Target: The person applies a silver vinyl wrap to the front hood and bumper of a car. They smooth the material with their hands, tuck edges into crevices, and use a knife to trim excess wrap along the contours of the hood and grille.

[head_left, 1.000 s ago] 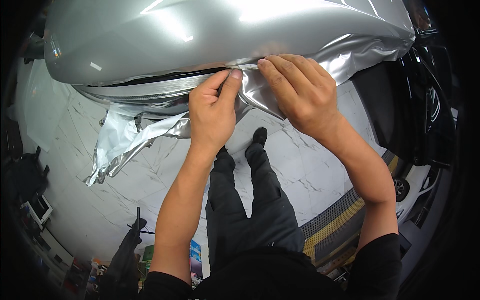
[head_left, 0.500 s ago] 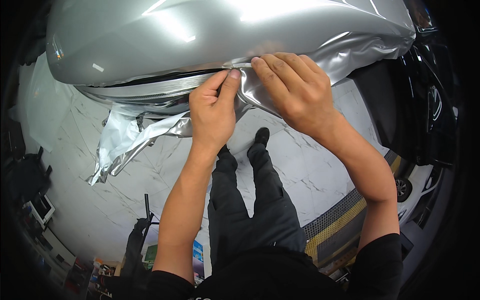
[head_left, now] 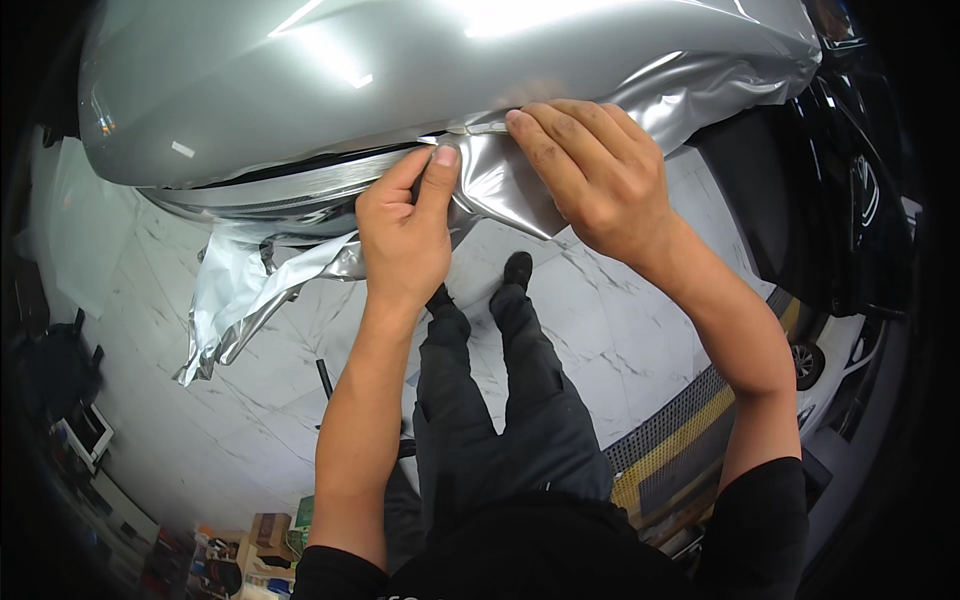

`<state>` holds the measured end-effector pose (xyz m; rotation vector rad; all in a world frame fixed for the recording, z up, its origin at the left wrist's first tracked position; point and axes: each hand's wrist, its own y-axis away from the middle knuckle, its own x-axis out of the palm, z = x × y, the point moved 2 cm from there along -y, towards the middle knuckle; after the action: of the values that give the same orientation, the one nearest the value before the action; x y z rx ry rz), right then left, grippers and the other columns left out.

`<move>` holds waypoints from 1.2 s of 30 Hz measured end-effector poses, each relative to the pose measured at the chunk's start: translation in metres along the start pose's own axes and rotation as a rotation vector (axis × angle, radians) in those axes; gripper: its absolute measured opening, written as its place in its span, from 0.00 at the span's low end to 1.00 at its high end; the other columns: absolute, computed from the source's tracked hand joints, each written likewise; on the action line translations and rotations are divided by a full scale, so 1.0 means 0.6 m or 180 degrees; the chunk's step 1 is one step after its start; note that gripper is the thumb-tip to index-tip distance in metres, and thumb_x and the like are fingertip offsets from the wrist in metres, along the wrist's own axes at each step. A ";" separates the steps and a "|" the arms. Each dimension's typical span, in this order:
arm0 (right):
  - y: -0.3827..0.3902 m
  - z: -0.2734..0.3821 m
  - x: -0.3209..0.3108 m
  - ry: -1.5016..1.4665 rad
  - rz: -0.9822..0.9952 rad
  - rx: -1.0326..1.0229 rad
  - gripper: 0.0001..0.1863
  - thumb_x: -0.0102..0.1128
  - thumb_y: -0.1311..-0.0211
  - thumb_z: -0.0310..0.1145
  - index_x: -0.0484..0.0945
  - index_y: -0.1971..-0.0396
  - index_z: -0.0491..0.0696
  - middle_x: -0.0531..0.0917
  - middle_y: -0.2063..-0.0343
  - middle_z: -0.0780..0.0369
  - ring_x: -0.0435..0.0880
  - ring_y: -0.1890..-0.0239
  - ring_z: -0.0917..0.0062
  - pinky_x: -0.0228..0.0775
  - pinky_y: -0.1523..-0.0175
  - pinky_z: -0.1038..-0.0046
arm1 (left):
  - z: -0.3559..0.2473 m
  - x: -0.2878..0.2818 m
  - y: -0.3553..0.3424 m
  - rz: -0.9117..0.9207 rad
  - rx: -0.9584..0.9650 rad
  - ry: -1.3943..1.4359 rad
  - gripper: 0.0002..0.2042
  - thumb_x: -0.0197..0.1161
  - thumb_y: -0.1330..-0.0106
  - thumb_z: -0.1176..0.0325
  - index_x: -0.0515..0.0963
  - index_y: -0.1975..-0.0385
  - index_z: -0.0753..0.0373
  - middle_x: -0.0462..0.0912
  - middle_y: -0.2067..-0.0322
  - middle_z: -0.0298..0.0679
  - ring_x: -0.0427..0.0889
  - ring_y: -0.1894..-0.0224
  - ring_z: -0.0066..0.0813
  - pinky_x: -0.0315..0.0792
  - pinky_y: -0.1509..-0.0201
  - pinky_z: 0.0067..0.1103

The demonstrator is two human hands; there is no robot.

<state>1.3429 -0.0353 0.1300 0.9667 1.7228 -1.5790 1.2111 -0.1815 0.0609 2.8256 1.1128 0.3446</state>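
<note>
A glossy silver car panel [head_left: 280, 105] spans the top, with loose wrinkled silver film [head_left: 690, 95] along its lower edge and a creased flap [head_left: 500, 200] between my hands. My left hand [head_left: 405, 230] pinches film near the panel's edge, thumb uppermost. My right hand [head_left: 600, 175] has its fingers together and bent, gripping film along that edge; its thumb is hidden. A brushed metallic strip [head_left: 290, 172] runs under a dark gap to the left, and crumpled white-backed film [head_left: 240, 285] hangs below.
Black car bodywork [head_left: 830, 200] stands at the right, near a white car [head_left: 830, 400] and yellow-and-grey floor grating [head_left: 650, 470]. A clear sheet [head_left: 80, 230] and dark bag [head_left: 55, 370] are at the left. Boxes [head_left: 270, 535] and a dark pole [head_left: 325, 375] are low in view.
My left hand and the flap have shifted slightly left in view; my right fingers slid slightly left along the edge. Behind me, another person's dark leg and the pole moved rightward, now largely hidden.
</note>
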 end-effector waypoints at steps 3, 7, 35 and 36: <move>0.000 -0.001 -0.007 -0.0005 0.0050 0.0077 0.18 0.69 0.43 0.26 0.89 0.52 0.37 0.91 0.57 0.56 0.92 0.56 0.65 0.84 0.55 0.67 | 0.001 -0.001 0.000 -0.0024 0.0030 0.0017 0.17 0.67 0.15 0.59 0.85 0.63 0.68 0.69 0.78 0.21 0.61 0.76 0.09 0.53 0.74 0.17; 0.006 -0.010 -0.012 0.0009 0.0022 0.0094 0.18 0.69 0.42 0.25 0.89 0.51 0.37 0.92 0.58 0.56 0.93 0.57 0.65 0.85 0.55 0.67 | 0.004 -0.001 0.002 -0.0058 0.0025 0.0040 0.17 0.67 0.15 0.59 0.85 0.63 0.67 0.69 0.78 0.19 0.60 0.76 0.08 0.52 0.74 0.17; 0.054 -0.074 -0.030 0.0180 -0.0117 -0.0076 0.16 0.72 0.44 0.25 0.89 0.55 0.38 0.90 0.58 0.57 0.90 0.57 0.67 0.82 0.58 0.68 | -0.002 -0.004 -0.003 -0.0332 -0.0080 -0.0483 0.22 0.76 0.22 0.59 0.75 0.78 0.58 0.65 0.82 0.17 0.57 0.79 0.08 0.49 0.75 0.18; 0.056 -0.078 -0.031 0.0182 -0.0122 -0.0083 0.16 0.72 0.44 0.25 0.89 0.55 0.38 0.90 0.58 0.57 0.90 0.57 0.67 0.82 0.58 0.68 | -0.004 -0.004 -0.002 -0.0328 -0.0108 -0.0503 0.22 0.76 0.22 0.59 0.75 0.78 0.58 0.65 0.82 0.18 0.57 0.79 0.07 0.49 0.75 0.18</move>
<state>1.3832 0.0097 0.1316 0.9802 1.8066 -1.5629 1.2081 -0.1819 0.0626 2.6984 1.2006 0.1285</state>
